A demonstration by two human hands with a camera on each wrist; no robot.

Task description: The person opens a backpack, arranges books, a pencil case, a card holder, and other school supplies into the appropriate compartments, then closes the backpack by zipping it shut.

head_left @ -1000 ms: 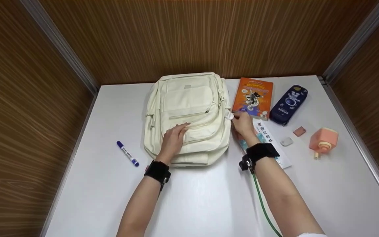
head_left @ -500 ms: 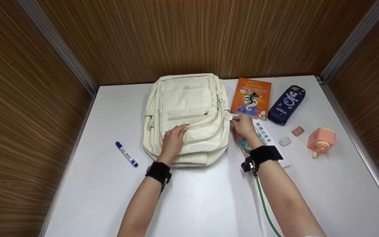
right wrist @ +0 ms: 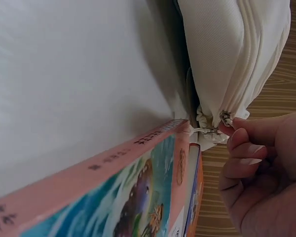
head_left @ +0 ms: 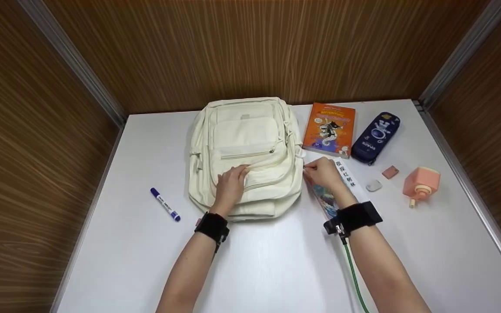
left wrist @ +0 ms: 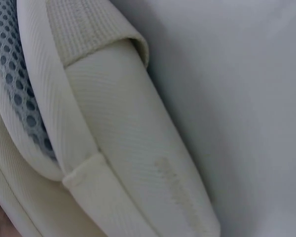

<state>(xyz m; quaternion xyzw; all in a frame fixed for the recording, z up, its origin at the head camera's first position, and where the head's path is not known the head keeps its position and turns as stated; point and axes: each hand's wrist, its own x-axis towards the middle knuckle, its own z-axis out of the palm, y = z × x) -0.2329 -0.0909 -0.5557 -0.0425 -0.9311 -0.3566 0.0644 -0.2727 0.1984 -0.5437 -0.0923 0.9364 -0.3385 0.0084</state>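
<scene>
At the edge of a cream fabric backpack (head_left: 247, 134), right hand (head_left: 324, 173) pinches metal zipper pull (right wrist: 226, 117).
Left hand (head_left: 229, 187) lies straight-fingered atop; white tabletop (head_left: 272, 265) nearside.

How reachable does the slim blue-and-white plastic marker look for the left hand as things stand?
Probably yes: the left hand rests on the cream fabric backpack, and the marker lies uncovered on the white table beside it, with only the backpack's edge to clear.

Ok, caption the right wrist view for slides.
Right hand pinching a zipper pull on a cream backpack, book in foreground.
</scene>
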